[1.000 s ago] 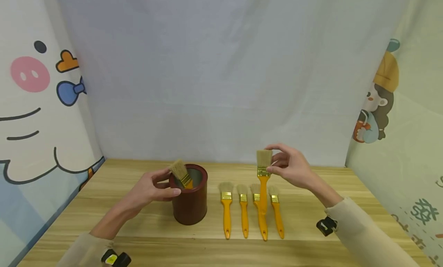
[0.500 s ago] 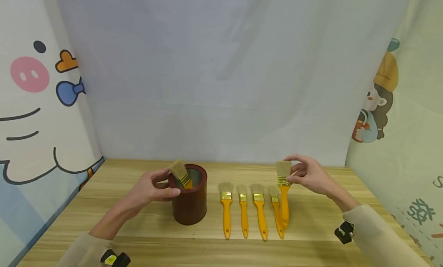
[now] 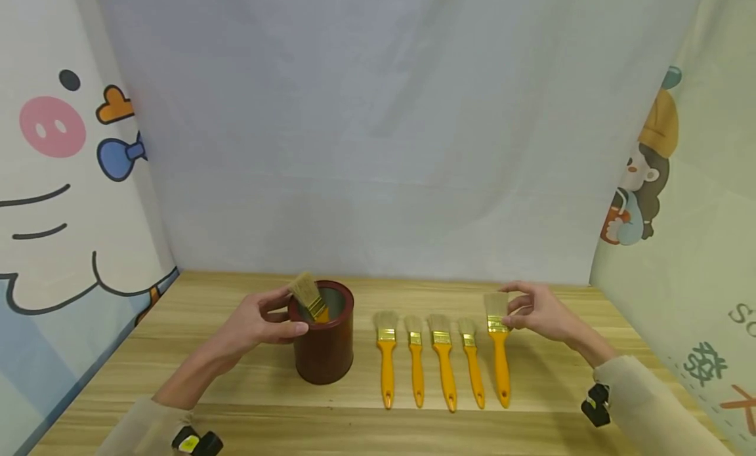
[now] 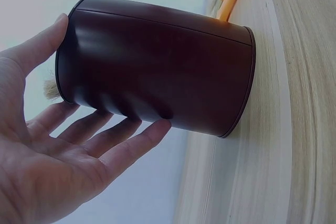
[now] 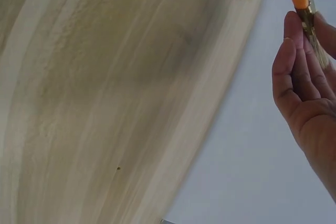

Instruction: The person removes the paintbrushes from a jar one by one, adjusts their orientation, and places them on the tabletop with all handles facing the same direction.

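Observation:
My left hand (image 3: 264,320) holds a dark red-brown cylindrical container (image 3: 325,359) near its rim, thumb on one side and fingers on the other. In the left wrist view, my fingertips (image 4: 161,125) touch the upright container's wall. One paintbrush (image 3: 307,294) leans in it, bristles up; its handle end is hidden inside. At the right end of a row of paintbrushes, my right hand (image 3: 539,313) pinches a wide paintbrush (image 3: 501,361) at its gold ferrule. That brush is bristles-away, its orange handle toward me. The right wrist view shows its ferrule (image 5: 308,22) between thumb and fingers.
Left of the pinched brush, several orange-handled paintbrushes (image 3: 445,371) lie side by side on the wooden table (image 3: 236,403). A pale grey cloth (image 3: 378,147) hangs behind the table, with printed cloths (image 3: 53,200) at both sides.
My right hand has carried the wide paintbrush right and down, from above the row to its right end. My left hand and the container have stayed in place.

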A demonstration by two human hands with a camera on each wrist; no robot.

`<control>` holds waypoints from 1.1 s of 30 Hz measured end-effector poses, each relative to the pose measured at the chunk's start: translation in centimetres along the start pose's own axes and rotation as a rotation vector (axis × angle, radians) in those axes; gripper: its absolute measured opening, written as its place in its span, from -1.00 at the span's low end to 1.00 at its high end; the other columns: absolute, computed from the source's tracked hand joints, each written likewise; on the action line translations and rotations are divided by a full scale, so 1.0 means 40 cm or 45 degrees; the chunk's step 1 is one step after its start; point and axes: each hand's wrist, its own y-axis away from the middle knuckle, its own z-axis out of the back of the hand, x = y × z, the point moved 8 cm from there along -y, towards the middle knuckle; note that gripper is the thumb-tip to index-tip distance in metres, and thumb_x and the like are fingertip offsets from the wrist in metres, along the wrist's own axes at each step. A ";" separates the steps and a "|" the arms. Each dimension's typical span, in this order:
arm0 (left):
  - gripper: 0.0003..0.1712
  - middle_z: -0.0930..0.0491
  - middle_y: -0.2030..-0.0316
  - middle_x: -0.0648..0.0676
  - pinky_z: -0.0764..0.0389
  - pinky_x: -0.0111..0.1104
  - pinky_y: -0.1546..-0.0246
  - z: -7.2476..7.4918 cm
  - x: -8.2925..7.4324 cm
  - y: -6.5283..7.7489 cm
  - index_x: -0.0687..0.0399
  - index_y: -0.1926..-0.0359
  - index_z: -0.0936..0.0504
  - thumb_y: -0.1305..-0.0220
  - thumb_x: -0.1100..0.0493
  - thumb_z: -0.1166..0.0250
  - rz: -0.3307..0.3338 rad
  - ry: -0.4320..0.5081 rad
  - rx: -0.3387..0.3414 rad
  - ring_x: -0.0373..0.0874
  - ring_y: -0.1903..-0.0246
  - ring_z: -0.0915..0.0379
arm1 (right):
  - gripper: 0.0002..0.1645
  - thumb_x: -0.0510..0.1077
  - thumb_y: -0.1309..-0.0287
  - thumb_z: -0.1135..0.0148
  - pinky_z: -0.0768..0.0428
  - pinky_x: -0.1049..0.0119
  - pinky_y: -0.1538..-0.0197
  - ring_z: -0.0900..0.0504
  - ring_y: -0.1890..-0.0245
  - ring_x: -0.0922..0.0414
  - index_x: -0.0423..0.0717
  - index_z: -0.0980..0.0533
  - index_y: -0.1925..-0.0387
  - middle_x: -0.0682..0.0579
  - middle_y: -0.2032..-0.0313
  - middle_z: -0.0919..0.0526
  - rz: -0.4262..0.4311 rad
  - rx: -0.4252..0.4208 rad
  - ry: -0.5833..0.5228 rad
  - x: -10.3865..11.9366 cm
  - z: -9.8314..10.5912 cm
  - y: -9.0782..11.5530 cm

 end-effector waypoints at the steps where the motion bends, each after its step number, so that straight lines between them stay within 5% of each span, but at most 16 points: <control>1: 0.04 -0.20 -0.51 0.48 -0.72 -0.08 -0.03 0.000 0.000 0.000 0.25 -0.65 -0.15 -0.30 0.17 -0.50 0.000 -0.002 0.000 0.45 -0.42 -0.23 | -0.27 -0.39 -0.30 -0.41 -0.77 0.03 0.14 -0.77 0.24 -0.05 -0.57 -0.31 -0.38 -0.19 0.18 -0.71 -0.009 0.001 -0.007 -0.007 -0.001 0.000; 13: 0.06 -0.17 -0.52 0.47 -0.72 -0.09 -0.05 0.002 0.001 0.000 0.26 -0.65 -0.12 -0.29 0.16 -0.51 0.010 -0.007 -0.004 0.43 -0.42 -0.26 | -0.24 -0.43 -0.32 -0.31 -0.75 0.07 0.10 -0.75 0.16 -0.03 -0.64 -0.20 -0.43 -0.25 0.12 -0.72 -0.105 0.101 -0.118 -0.094 -0.020 -0.008; 22: 0.04 -0.21 -0.51 0.46 -0.72 -0.08 -0.04 0.001 0.002 -0.001 0.23 -0.65 -0.15 -0.29 0.16 -0.51 0.011 -0.005 -0.003 0.40 -0.40 -0.32 | -0.28 -0.40 -0.28 -0.38 -0.68 0.27 0.21 -0.70 0.23 0.02 -0.69 -0.29 -0.33 -0.20 0.19 -0.75 -0.080 0.156 -0.021 -0.120 -0.031 -0.020; 33: 0.03 -0.23 -0.50 0.46 -0.72 -0.08 -0.04 0.000 0.001 0.000 0.22 -0.64 -0.17 -0.29 0.16 -0.52 0.007 -0.012 -0.006 0.41 -0.39 -0.32 | -0.31 -0.25 -0.28 -0.46 -0.67 0.20 0.09 -0.68 0.10 -0.03 -0.54 -0.44 -0.32 -0.10 0.15 -0.73 -0.117 0.153 0.161 -0.142 -0.037 -0.026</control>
